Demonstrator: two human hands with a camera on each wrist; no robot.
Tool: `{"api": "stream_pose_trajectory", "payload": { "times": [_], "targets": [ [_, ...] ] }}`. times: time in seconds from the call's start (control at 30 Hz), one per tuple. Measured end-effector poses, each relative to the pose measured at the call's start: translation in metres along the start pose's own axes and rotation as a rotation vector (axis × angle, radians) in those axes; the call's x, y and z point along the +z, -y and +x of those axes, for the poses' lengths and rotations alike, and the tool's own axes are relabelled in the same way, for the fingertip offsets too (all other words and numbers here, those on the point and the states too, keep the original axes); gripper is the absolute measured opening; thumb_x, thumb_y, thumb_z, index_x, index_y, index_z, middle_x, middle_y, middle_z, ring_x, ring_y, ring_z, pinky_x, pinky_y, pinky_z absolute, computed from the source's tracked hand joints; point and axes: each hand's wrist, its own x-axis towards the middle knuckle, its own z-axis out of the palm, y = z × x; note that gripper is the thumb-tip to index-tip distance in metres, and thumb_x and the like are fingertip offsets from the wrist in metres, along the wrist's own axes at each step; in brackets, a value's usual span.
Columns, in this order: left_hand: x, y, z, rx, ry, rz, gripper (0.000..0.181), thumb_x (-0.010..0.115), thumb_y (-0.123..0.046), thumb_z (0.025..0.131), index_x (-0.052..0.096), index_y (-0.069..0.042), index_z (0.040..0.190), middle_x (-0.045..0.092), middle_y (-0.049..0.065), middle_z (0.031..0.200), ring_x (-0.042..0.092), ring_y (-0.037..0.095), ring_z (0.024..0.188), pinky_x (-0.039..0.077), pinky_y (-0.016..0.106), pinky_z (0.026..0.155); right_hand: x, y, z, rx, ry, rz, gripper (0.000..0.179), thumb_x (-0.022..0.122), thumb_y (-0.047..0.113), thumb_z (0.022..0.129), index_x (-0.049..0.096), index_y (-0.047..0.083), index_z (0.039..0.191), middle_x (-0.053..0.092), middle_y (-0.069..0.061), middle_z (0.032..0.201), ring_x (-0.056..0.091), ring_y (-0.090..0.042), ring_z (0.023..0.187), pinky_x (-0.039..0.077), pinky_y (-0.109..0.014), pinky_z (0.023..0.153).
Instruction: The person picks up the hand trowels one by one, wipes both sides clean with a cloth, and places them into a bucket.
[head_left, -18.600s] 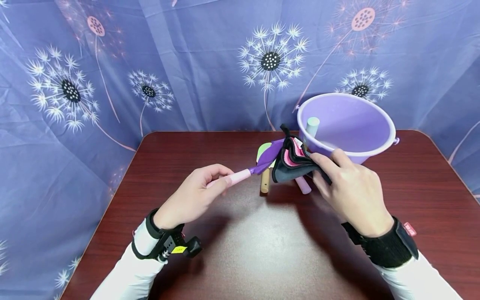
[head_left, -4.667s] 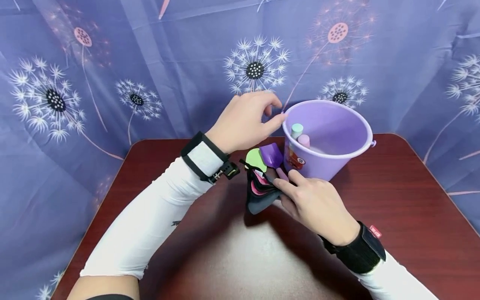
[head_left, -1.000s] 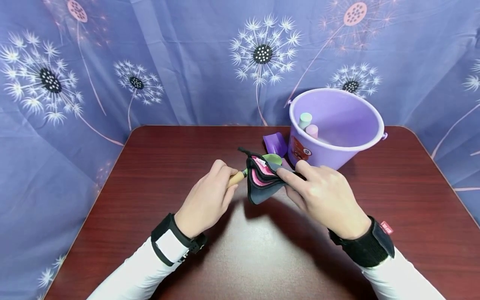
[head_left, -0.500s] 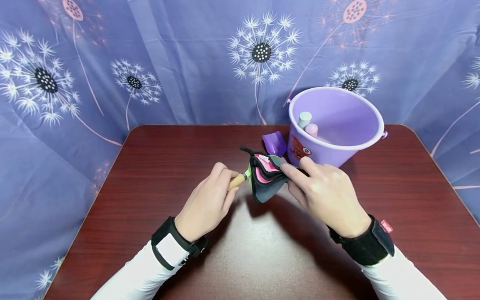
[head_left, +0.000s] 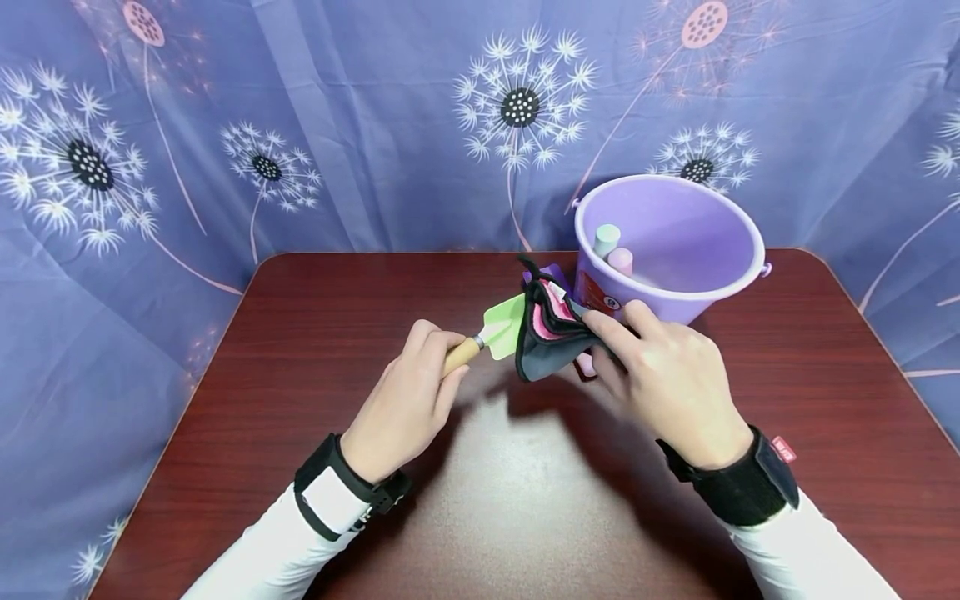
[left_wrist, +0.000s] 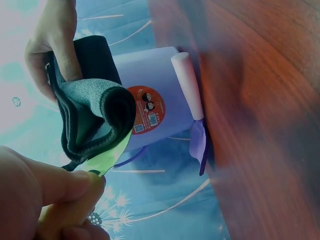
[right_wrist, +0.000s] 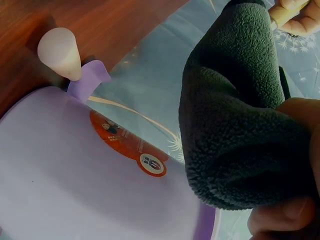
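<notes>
My left hand (head_left: pixel 401 404) grips the wooden handle of a small garden trowel (head_left: pixel 501 327) with a light green blade. In my right hand (head_left: pixel 667 375) is a folded cloth (head_left: pixel 551 357), dark grey with black edging and pink inner layers. The cloth overlaps the far end of the green blade in the head view. In the left wrist view, the blade (left_wrist: pixel 107 155) runs up behind the cloth's fold. A purple shovel (left_wrist: pixel 198 142) with a pale pink handle rests on the table beside the bucket; the cloth partly hides it in the head view.
A purple bucket (head_left: pixel 675 307) with a red sticker stands at the back right of the table (head_left: pixel 337 300). A mint-green handle (head_left: pixel 607 239) and a pink handle (head_left: pixel 620 260) stick up inside it. A blue dandelion-print curtain (head_left: pixel 390 125) hangs behind.
Over the last second the cloth has slid right and up, baring much of the green blade. Earlier my left hand held a purple, pink-handled tool, then was by the bucket's rim without one.
</notes>
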Motion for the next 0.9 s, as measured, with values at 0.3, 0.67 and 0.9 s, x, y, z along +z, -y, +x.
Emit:
{"api": "stream_pose_trajectory", "payload": {
  "times": [0.3,0.67,0.9],
  "targets": [
    [-0.003,0.0,0.0,-0.03,-0.036,-0.034,0.026,0.064,-0.012,0.096,0.057,-0.007,0.121,0.049,0.003,0.108,0.052,0.011,0.081,0.048,0.026,0.069,0.001,-0.005,-0.005,0.093,0.008,-0.008,0.03,0.058,0.021,0.085,0.072,0.013,0.11,0.047,-0.002,0.075,0.03,-0.018,0.041,0.027,-0.037,0.035],
    [-0.003,0.002,0.001,-0.037,-0.077,-0.002,0.025,0.066,-0.012,0.095,0.06,-0.009,0.119,0.054,0.0,0.104,0.051,0.011,0.078,0.047,0.029,0.067,0.004,-0.015,-0.015,0.124,0.118,-0.044,0.033,0.052,0.027,0.092,0.07,0.017,0.117,0.048,-0.001,0.08,0.037,-0.021,0.042,0.032,-0.039,0.038],
    [-0.002,0.0,0.002,-0.053,-0.072,0.008,0.024,0.065,-0.013,0.096,0.06,-0.01,0.119,0.053,-0.002,0.101,0.05,0.011,0.074,0.046,0.028,0.063,0.006,-0.012,-0.013,0.069,0.118,0.01,0.033,0.053,0.023,0.089,0.071,0.016,0.116,0.045,0.001,0.079,0.036,-0.018,0.044,0.032,-0.038,0.037]
  ]
}}
